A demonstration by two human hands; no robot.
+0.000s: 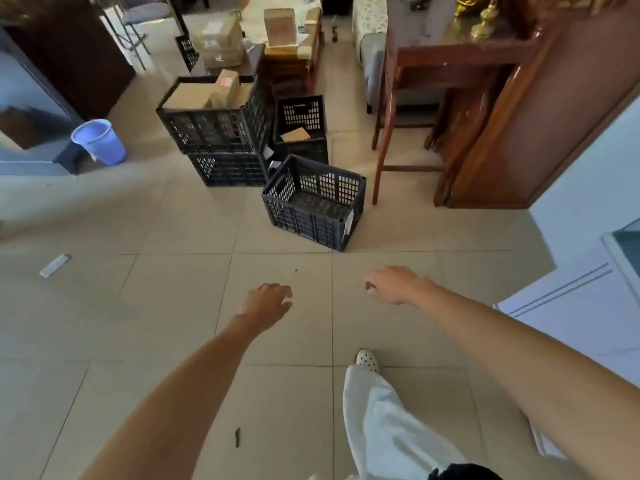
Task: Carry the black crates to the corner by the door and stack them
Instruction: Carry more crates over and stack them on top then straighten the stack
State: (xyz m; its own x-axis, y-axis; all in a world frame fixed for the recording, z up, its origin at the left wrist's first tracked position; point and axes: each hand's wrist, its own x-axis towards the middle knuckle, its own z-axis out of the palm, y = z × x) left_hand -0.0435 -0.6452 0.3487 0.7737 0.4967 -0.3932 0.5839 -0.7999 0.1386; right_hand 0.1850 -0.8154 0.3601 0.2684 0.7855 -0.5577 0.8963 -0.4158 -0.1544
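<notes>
An empty black lattice crate stands on the tiled floor, nearest to me. Behind it to the left, a crate filled with cardboard boxes rests on top of another black crate. A further black crate holding a brown packet sits behind the empty one. My left hand and my right hand reach forward over the floor, short of the empty crate, both with fingers loosely apart and holding nothing.
A blue plastic bucket stands at the left. A wooden table and wooden cabinet stand at the right, close to the crates. Cardboard boxes pile up behind. A white door panel is at the right. My white-trousered leg steps forward.
</notes>
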